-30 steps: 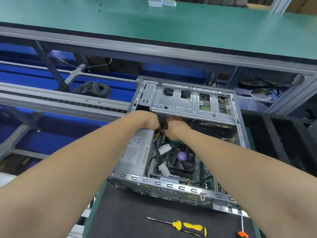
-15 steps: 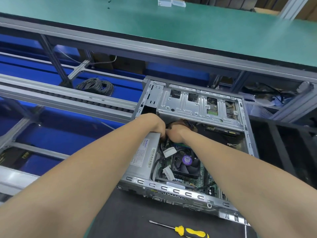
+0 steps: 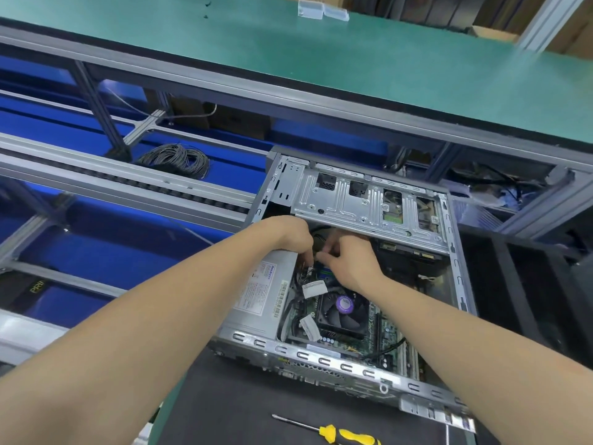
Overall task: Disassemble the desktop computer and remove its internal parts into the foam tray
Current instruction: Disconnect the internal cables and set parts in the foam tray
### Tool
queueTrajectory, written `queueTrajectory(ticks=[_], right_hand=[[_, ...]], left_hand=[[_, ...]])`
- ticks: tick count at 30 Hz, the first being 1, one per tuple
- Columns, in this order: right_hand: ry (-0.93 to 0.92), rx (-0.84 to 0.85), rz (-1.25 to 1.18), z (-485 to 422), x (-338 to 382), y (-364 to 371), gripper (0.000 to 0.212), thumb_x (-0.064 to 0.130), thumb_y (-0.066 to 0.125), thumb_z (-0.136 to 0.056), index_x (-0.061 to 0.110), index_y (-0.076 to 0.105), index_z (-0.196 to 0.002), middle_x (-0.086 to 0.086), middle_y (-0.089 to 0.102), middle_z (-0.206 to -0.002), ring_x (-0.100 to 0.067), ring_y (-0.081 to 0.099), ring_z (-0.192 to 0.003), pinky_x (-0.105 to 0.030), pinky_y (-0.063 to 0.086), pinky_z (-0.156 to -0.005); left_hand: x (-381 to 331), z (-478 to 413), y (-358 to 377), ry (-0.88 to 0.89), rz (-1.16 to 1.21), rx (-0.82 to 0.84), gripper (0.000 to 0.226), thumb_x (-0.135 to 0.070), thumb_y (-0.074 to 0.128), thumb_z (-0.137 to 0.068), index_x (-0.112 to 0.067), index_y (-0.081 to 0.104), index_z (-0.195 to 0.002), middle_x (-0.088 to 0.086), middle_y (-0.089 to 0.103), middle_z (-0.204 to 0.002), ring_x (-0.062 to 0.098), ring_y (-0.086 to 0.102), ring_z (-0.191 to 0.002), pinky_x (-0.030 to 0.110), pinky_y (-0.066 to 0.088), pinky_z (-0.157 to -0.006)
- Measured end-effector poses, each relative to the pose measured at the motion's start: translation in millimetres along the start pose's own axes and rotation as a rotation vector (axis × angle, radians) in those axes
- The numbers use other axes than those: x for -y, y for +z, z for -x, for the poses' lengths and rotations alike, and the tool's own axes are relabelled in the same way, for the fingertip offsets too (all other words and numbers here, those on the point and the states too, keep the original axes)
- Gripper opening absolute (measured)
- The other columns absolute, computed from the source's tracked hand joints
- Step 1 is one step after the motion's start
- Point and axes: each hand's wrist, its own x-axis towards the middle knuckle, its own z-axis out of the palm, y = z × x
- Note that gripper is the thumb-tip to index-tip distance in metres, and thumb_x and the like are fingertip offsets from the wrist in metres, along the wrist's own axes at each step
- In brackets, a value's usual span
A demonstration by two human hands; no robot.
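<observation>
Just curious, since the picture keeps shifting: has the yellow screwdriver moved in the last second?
No. The yellow screwdriver lies where it did, just in front of the computer case; only the camera shifted.

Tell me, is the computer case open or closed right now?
Open. The computer case has no side panel on top, and the cooling fan and power supply show inside.

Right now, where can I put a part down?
The black mat is bare between the computer case and the screwdriver. The green shelf above is mostly bare, up to two clear boxes. Inside the case it's crowded: left hand, right hand, cables, fan.
</observation>
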Motion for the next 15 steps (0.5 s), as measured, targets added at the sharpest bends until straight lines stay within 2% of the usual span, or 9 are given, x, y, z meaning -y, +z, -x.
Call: queueTrajectory(ticks=[2, 3, 4, 6, 9, 12, 15], right_hand=[[-0.115, -0.046, -0.033, 6.4, 4.2, -5.6, 0.017, 0.037, 0.074, -0.091, 0.023, 0.070, -0.083, 0.012, 0.062, -0.074, -0.008, 0.056, -0.072, -0.024, 0.036, -0.060], [-0.174, -0.039, -0.053, 8.1, 8.3, -9.3, 0.015, 0.036, 0.075, -0.090, 0.024, 0.071, -0.081, 0.014, 0.063, -0.073, -0.004, 0.056, -0.071, -0.022, 0.037, -0.061], [-0.230, 0.001, -0.050, 9.2, 12.6, -11.9, 0.013, 0.035, 0.075, -0.088, 0.024, 0.073, -0.081, 0.012, 0.066, -0.075, -0.005, 0.059, -0.073, -0.022, 0.040, -0.063], [-0.335, 0.162, 0.075, 10.9, 21.8, -12.9, 0.014, 0.033, 0.072, -0.088, 0.022, 0.078, -0.094, 0.001, 0.067, -0.092, -0.017, 0.063, -0.088, -0.029, 0.046, -0.075], [-0.377, 0.358, 0.335, 12.6, 31.3, -6.9, 0.028, 0.037, 0.067, -0.092, 0.016, 0.077, -0.108, -0.007, 0.059, -0.117, -0.026, 0.059, -0.108, -0.035, 0.050, -0.092], [-0.344, 0.343, 0.463, 12.1, 39.3, -2.8, 0.039, 0.045, 0.069, -0.090, 0.011, 0.074, -0.109, -0.009, 0.059, -0.121, -0.030, 0.062, -0.103, -0.040, 0.057, -0.082], [-0.252, 0.340, 0.536, 10.3, 46.6, 6.3, 0.043, 0.035, 0.069, -0.089, 0.007, 0.065, -0.122, -0.014, 0.057, -0.129, -0.035, 0.064, -0.100, -0.037, 0.055, -0.074]], left_hand=[[-0.3, 4.1, 1.8, 0.005, 0.134, 0.004, 0.029, -0.016, 0.052, -0.097, -0.013, 0.079, -0.106, -0.002, 0.080, -0.099, 0.023, 0.072, -0.104, 0.041, 0.055, -0.102], [-0.4, 5.3, 1.3, 0.008, 0.124, -0.021, 0.030, -0.014, 0.049, -0.097, -0.007, 0.076, -0.108, 0.003, 0.080, -0.097, 0.025, 0.072, -0.102, 0.041, 0.056, -0.099], [-0.8, 6.9, 0.2, 0.008, 0.084, -0.064, 0.031, -0.012, 0.046, -0.097, -0.003, 0.073, -0.109, 0.007, 0.078, -0.101, 0.028, 0.071, -0.102, 0.041, 0.056, -0.096], [-2.0, 9.6, -0.5, 0.005, 0.004, -0.109, 0.031, -0.008, 0.042, -0.097, -0.001, 0.069, -0.111, 0.010, 0.072, -0.109, 0.030, 0.068, -0.102, 0.041, 0.055, -0.091], [-1.3, 10.9, -1.5, 0.013, -0.066, -0.004, 0.038, -0.003, 0.041, -0.096, -0.008, 0.069, -0.121, 0.010, 0.070, -0.121, 0.031, 0.067, -0.111, 0.046, 0.053, -0.102], [-5.8, 16.9, -2.9, 0.045, -0.036, 0.016, 0.051, 0.001, 0.037, -0.094, -0.017, 0.067, -0.131, 0.005, 0.066, -0.131, 0.028, 0.063, -0.118, 0.045, 0.049, -0.107], [-6.0, 19.0, -3.0, 0.075, -0.021, -0.015, 0.053, 0.002, 0.034, -0.095, -0.018, 0.068, -0.130, 0.005, 0.064, -0.134, 0.028, 0.061, -0.120, 0.044, 0.047, -0.108]])
